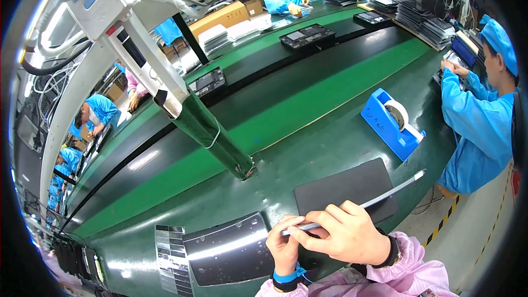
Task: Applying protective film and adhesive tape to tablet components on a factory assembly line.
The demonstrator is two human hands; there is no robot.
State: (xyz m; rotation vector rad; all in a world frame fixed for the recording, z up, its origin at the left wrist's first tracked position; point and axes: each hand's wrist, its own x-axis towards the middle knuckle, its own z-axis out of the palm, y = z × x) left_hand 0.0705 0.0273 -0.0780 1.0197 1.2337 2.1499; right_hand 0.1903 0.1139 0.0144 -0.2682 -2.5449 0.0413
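Observation:
A thin, flat, silver-grey panel point(394, 190), like a tablet, is held up almost edge-on, so its faces hardly show. My left hand point(284, 246) is closed at its near left end. Over the same end, my right hand point(346, 235) grips with bent fingers, close against the left. The far end points up to the right, above a dark grey rectangular mat point(341, 187). Left of my hands lies a glossy black sheet point(225, 256) with bubble-like spots. A strip of dark, silvery rectangular labels point(171, 258) lies along its left side.
A blue tape dispenser point(388, 126) stands behind the mat. A green-wrapped post point(212, 135) rises from the green bench point(231, 203). Beyond, a black conveyor belt point(264, 91) carries trays with opened devices point(307, 37). A co-worker in blue point(478, 110) sits at the right.

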